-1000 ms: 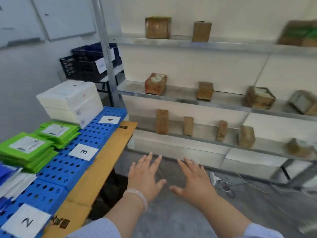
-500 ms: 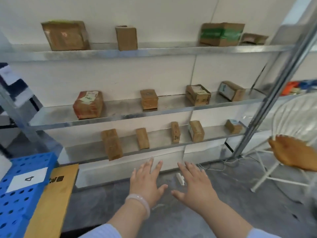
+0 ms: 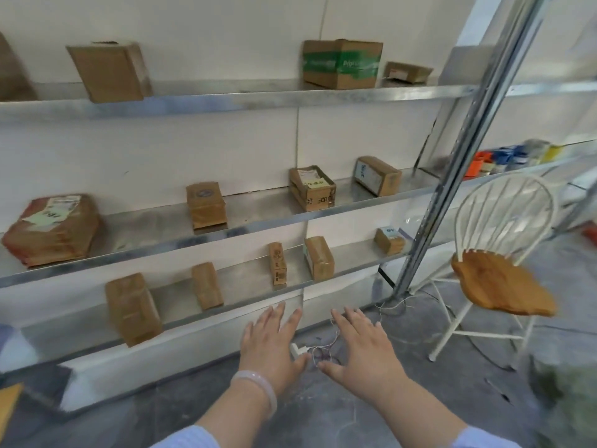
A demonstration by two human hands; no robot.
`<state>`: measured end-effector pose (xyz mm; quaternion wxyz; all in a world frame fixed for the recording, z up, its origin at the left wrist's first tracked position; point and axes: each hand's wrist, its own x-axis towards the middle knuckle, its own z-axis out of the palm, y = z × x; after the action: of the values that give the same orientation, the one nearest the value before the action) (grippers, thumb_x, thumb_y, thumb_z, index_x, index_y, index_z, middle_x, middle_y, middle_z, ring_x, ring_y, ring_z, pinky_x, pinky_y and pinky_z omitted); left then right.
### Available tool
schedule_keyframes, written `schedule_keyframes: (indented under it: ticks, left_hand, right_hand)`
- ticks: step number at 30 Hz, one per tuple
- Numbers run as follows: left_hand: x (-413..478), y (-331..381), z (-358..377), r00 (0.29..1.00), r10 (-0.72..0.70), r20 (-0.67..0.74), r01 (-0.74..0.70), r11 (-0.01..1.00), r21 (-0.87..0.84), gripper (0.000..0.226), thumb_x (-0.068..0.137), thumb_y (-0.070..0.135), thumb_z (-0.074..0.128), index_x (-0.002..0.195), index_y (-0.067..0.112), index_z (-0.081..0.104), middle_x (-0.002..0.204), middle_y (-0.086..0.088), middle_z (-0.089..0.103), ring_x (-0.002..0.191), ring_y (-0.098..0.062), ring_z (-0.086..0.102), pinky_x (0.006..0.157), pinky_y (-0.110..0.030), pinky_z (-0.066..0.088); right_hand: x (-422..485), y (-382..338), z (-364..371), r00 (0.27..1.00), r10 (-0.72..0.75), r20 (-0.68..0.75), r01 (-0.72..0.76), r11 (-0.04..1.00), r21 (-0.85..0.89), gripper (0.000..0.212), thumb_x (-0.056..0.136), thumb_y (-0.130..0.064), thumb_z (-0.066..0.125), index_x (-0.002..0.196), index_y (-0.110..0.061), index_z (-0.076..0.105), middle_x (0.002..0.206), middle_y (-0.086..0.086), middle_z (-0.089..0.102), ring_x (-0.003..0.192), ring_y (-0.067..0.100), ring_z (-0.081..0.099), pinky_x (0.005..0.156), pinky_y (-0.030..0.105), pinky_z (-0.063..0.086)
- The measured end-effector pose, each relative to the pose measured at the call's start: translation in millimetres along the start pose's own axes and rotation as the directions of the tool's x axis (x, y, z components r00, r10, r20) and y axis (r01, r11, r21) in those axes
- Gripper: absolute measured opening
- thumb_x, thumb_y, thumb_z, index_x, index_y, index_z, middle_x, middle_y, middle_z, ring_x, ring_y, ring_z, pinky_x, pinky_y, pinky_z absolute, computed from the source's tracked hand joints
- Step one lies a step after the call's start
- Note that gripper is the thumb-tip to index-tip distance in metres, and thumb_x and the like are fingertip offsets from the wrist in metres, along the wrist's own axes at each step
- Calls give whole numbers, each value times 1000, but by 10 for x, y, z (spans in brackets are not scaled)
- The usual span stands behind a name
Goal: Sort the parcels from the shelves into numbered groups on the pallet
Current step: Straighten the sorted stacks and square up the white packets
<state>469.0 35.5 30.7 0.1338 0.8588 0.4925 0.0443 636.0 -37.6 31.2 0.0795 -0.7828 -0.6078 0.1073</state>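
Note:
Several brown parcels stand on three metal shelves. The lowest shelf (image 3: 232, 305) carries a taped parcel (image 3: 132, 307) at the left, a slim one (image 3: 206, 285), a narrow box (image 3: 277, 265) and another parcel (image 3: 319, 257). On the middle shelf sit a red-brown bag parcel (image 3: 51, 229), a small box (image 3: 206, 205) and an open-topped box (image 3: 311, 187). My left hand (image 3: 271, 347) and my right hand (image 3: 363, 349) are stretched out side by side below the lowest shelf, fingers spread, holding nothing. The pallet is out of view.
A white wire chair with a wooden seat (image 3: 500, 286) stands at the right beside the slanted metal shelf post (image 3: 452, 176). A green-taped carton (image 3: 342, 63) sits on the top shelf. A white plug and loose wires (image 3: 310, 349) lie on the grey floor.
My view has swung right, away from the blue numbered pallet toward the shelves and chair. Both hands stay spread and empty in front of me.

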Motion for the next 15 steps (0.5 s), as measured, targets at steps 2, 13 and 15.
schedule_keyframes:
  ticks: [2, 13, 15]
  left_hand:
    - [212, 181, 2, 1000, -17, -11, 17, 1000, 11, 78, 91, 62, 43, 150, 43, -4, 161, 8, -8, 148, -18, -6, 121, -44, 0]
    - [950, 968, -176, 991, -80, -105, 87, 994, 63, 78, 90, 64, 42, 150, 44, -3, 161, 8, -5, 149, -18, -1, 121, -43, 3]
    - [1015, 1005, -276, 991, -73, -116, 83, 993, 79, 78, 90, 63, 41, 150, 43, -5, 162, 8, -6, 149, -18, -3, 121, -44, 3]
  right_hand:
    - [170, 209, -126, 1000, -14, -6, 14, 1000, -10, 96, 80, -71, 49, 153, -33, 1, 162, -5, 1, 149, 15, -2, 120, 42, -1]
    - [881, 931, -826, 992, -118, -49, 116, 992, -49, 96, 81, -73, 46, 153, -33, -3, 162, -5, -3, 149, 16, -5, 120, 42, -2]
    - [954, 952, -921, 991, -122, -54, 118, 991, -66, 97, 81, -74, 45, 153, -33, -6, 162, -4, -5, 149, 16, -5, 120, 43, -2]
